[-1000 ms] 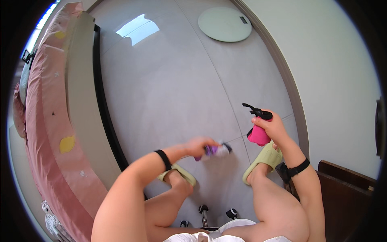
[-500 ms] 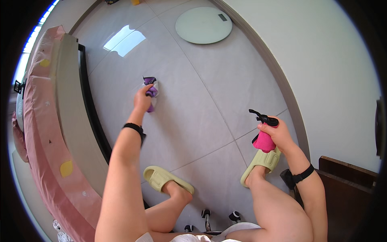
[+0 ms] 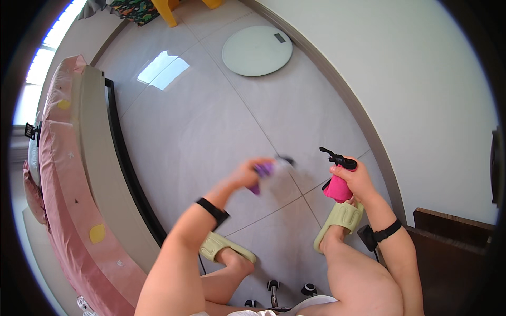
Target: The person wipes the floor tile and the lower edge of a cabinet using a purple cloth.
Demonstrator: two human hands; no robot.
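Floor [image 3: 200,126]; gripped pink bundle [image 3: 337,188], insides hidden.

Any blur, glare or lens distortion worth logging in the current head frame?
Head view: motion blur on the left hand and its purple bundle; right hand clearer; bright glare on the tiled floor; fisheye curving along the baseboard; black corners.

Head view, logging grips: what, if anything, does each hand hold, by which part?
Right hand: pink item, by its upper end. Left hand: purple item, exact hold too blurred.
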